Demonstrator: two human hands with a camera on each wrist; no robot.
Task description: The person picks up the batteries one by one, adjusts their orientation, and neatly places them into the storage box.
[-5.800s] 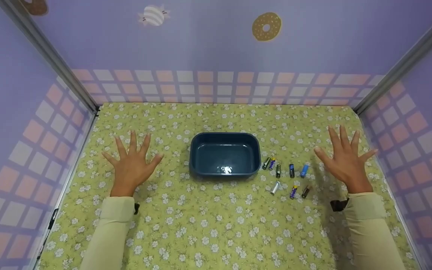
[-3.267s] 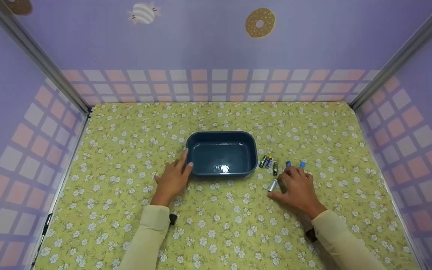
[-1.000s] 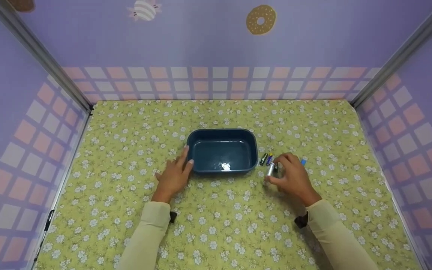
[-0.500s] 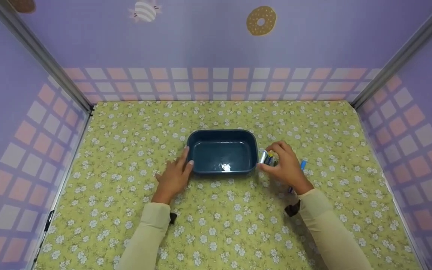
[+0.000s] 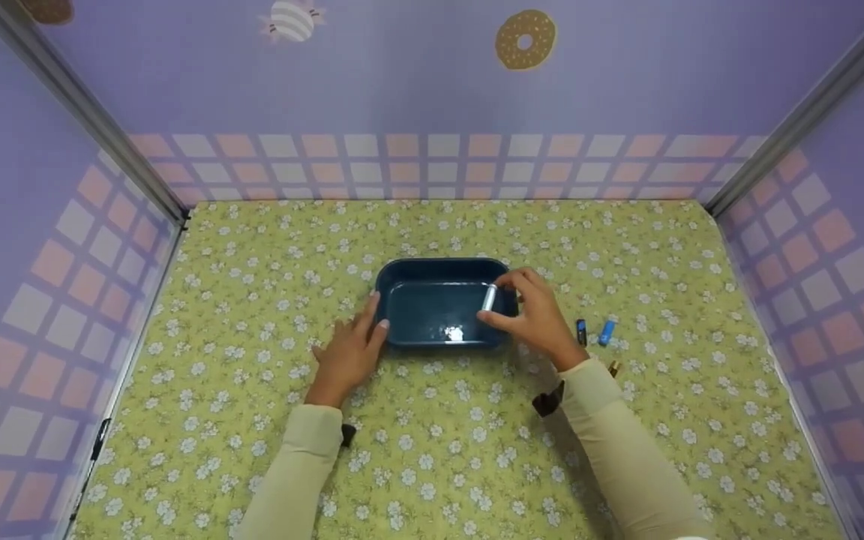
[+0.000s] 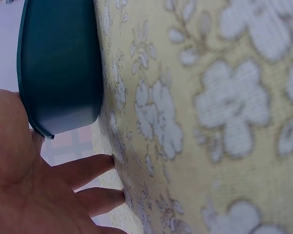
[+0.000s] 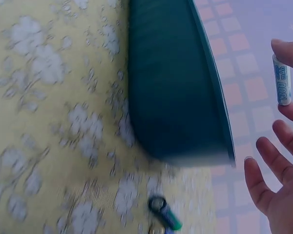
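My right hand (image 5: 541, 321) pinches a white battery (image 5: 490, 297) by its ends, between thumb and a fingertip, above the right part of the dark blue plastic basin (image 5: 417, 344). In the right wrist view the white battery (image 7: 283, 85) shows blue print and stands beyond the basin's rim, the other fingers spread below. My left hand (image 5: 346, 356) rests at the basin's left side, its fingers fairly straight. In the left wrist view this hand (image 6: 49, 185) touches the basin wall (image 6: 63, 73), while some fingertips meet the cloth.
A dark battery with blue (image 5: 581, 332), a blue battery (image 5: 607, 331) and a brown one (image 5: 614, 368), partly covered by the sleeve, lie right of the basin. A green battery (image 7: 165, 213) lies near the basin in the right wrist view. Walls enclose the flowered tablecloth (image 5: 432, 465).
My right hand has come from the batteries on the right, picked up the white one and carried it left over the basin. Earlier my left hand moved in to the basin; since then it stays.
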